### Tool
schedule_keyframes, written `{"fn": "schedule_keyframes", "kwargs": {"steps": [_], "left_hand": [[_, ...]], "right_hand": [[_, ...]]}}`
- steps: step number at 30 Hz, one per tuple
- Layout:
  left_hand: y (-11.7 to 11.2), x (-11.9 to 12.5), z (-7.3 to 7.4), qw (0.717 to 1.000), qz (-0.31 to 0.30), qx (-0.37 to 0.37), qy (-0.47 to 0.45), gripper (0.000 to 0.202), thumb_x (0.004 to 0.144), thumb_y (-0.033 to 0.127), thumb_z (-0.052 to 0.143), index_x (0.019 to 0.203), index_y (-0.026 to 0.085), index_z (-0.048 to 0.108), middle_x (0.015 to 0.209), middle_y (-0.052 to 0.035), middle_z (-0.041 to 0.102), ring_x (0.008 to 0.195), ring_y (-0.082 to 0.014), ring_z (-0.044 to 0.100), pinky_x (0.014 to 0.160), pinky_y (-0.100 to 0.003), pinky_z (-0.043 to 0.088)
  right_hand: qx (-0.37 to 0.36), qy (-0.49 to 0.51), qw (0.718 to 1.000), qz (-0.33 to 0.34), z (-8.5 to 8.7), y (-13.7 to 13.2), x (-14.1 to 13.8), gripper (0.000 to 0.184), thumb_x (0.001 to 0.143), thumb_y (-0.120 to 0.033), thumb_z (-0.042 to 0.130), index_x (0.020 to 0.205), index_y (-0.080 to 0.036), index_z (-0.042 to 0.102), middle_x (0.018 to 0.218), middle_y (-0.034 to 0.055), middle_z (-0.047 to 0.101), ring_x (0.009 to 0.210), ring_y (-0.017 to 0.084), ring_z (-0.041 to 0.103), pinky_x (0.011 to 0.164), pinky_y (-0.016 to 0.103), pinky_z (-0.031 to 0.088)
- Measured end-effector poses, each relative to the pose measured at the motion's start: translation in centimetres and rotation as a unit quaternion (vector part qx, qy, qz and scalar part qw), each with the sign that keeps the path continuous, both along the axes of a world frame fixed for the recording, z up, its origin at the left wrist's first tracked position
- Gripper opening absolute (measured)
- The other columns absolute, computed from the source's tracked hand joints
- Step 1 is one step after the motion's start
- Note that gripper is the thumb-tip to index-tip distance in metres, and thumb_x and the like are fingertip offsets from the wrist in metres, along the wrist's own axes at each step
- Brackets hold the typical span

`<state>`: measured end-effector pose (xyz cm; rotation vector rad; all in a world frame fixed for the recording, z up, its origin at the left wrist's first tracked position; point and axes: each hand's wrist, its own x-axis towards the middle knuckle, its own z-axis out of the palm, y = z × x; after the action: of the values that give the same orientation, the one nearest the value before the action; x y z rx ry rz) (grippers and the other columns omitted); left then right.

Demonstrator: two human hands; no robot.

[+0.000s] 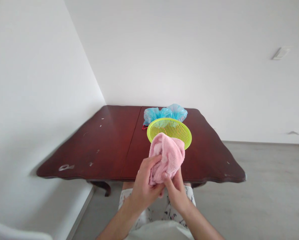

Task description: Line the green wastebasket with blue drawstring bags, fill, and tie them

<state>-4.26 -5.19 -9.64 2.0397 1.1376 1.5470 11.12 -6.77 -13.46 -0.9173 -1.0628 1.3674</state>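
Observation:
A bunched pink towel (168,155) is held up over the table's front edge, between my two hands. My left hand (144,181) is closed around its lower left side. On the lower right, my right hand (176,191) pinches the cloth with the thumb in front. Just behind the towel, a yellow-green mesh basket (152,128) stands on the table, partly covered by the cloth in my view. Whether anything is wrapped inside the towel cannot be seen.
The dark red wooden table (99,143) has a wavy edge and a seam across it. Blue plastic bags (166,112) lie behind the basket, with a bit of red beside them. A clear scrap (66,167) lies front left. White walls stand behind and at left.

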Motion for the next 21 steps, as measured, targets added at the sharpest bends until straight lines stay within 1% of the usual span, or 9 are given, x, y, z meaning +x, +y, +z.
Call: {"fn": "schedule_keyframes", "kwargs": {"steps": [2, 4, 6, 7, 9, 12, 16, 19, 21], "left_hand": [[0.1, 0.7, 0.8, 0.999, -0.038, 0.007, -0.009, 0.066, 0.107, 0.028, 0.078, 0.169, 0.033, 0.057, 0.154, -0.0142, 0.073, 0.137, -0.0329, 0.076, 0.115, -0.05, 0.067], [0.2, 1.4, 1.9, 0.994, -0.102, 0.032, 0.018, 0.08, 0.104, 0.024, 0.074, 0.179, 0.032, 0.048, 0.17, -0.0159, 0.066, 0.154, -0.0361, 0.069, 0.128, -0.056, 0.06], [0.5, 1.8, 3.0, 0.981, -0.152, 0.062, 0.098, 0.097, 0.101, 0.02, 0.071, 0.189, 0.032, 0.033, 0.187, -0.0154, 0.053, 0.173, -0.0394, 0.052, 0.144, -0.064, 0.043], [0.8, 1.9, 3.5, 0.973, -0.164, 0.077, 0.143, 0.103, 0.101, 0.023, 0.071, 0.193, 0.031, 0.026, 0.192, -0.0147, 0.047, 0.18, -0.0414, 0.043, 0.149, -0.068, 0.031], [1.8, 1.4, 4.2, 0.961, -0.162, 0.105, 0.199, 0.106, 0.105, 0.039, 0.075, 0.195, 0.032, 0.02, 0.197, -0.0136, 0.039, 0.186, -0.0457, 0.029, 0.152, -0.073, 0.013], [4.4, -0.4, 4.1, 0.966, -0.129, 0.139, 0.177, 0.099, 0.11, 0.072, 0.069, 0.192, 0.036, 0.028, 0.197, -0.0134, 0.04, 0.187, -0.0483, 0.026, 0.152, -0.074, 0.004], [8.4, -2.6, 2.3, 0.989, -0.035, 0.066, 0.126, 0.078, 0.115, 0.071, 0.065, 0.183, 0.038, 0.044, 0.2, -0.014, 0.032, 0.187, -0.0448, 0.025, 0.151, -0.074, 0.013], [10.3, -2.8, 0.6, 0.991, 0.006, -0.039, 0.131, 0.078, 0.106, 0.064, 0.085, 0.173, 0.034, 0.057, 0.205, -0.0161, 0.008, 0.189, -0.0513, 0.014, 0.147, -0.078, 0.026], [10.9, -2.1, -0.5, 0.989, 0.007, -0.101, 0.108, 0.074, 0.102, 0.059, 0.091, 0.163, 0.029, 0.062, 0.202, -0.0211, 0.011, 0.185, -0.0533, 0.025, 0.141, -0.076, 0.04]], "right_hand": [[0.003, -0.004, 0.999, -0.033, 0.0, -0.5, 0.4, 0.094, 0.106, -0.063, 0.085, 0.184, -0.032, 0.042, 0.13, 0.0128, 0.083, 0.069, 0.022, 0.077, 0.058, 0.039, 0.07], [0.027, -0.011, 0.995, -0.095, 0.1, -0.5, 1.1, 0.086, 0.105, -0.061, 0.088, 0.178, -0.031, 0.053, 0.145, 0.0153, 0.082, 0.11, 0.032, 0.087, 0.091, 0.048, 0.077], [0.058, -0.007, 0.982, -0.178, 0.9, 0.0, 2.0, 0.075, 0.104, -0.058, 0.089, 0.169, -0.031, 0.062, 0.158, 0.0153, 0.078, 0.145, 0.035, 0.078, 0.119, 0.053, 0.069], [0.068, -0.002, 0.974, -0.215, 1.7, 0.6, 2.5, 0.072, 0.104, -0.057, 0.089, 0.166, -0.031, 0.063, 0.161, 0.0149, 0.077, 0.151, 0.035, 0.075, 0.124, 0.054, 0.066], [0.079, 0.002, 0.959, -0.273, 4.0, 2.5, 3.7, 0.073, 0.102, -0.055, 0.09, 0.165, -0.031, 0.063, 0.161, 0.0142, 0.078, 0.147, 0.035, 0.077, 0.121, 0.053, 0.067], [0.105, -0.02, 0.94, -0.323, 8.7, 6.7, 5.9, 0.079, 0.099, -0.058, 0.09, 0.167, -0.029, 0.063, 0.161, 0.0137, 0.077, 0.14, 0.033, 0.079, 0.119, 0.051, 0.067], [0.228, -0.084, 0.891, -0.384, 13.9, 14.2, 8.8, 0.071, 0.101, -0.054, 0.084, 0.163, -0.025, 0.064, 0.158, 0.0138, 0.074, 0.145, 0.031, 0.074, 0.127, 0.052, 0.058], [0.294, -0.161, 0.864, -0.377, 14.7, 19.3, 9.5, 0.055, 0.1, -0.045, 0.079, 0.148, -0.022, 0.065, 0.138, 0.0115, 0.076, 0.127, 0.028, 0.076, 0.114, 0.047, 0.062], [0.259, -0.235, 0.897, -0.272, 13.7, 21.7, 8.7, 0.04, 0.097, -0.039, 0.075, 0.133, -0.023, 0.066, 0.118, 0.0064, 0.077, 0.106, 0.025, 0.074, 0.099, 0.041, 0.064]]}}
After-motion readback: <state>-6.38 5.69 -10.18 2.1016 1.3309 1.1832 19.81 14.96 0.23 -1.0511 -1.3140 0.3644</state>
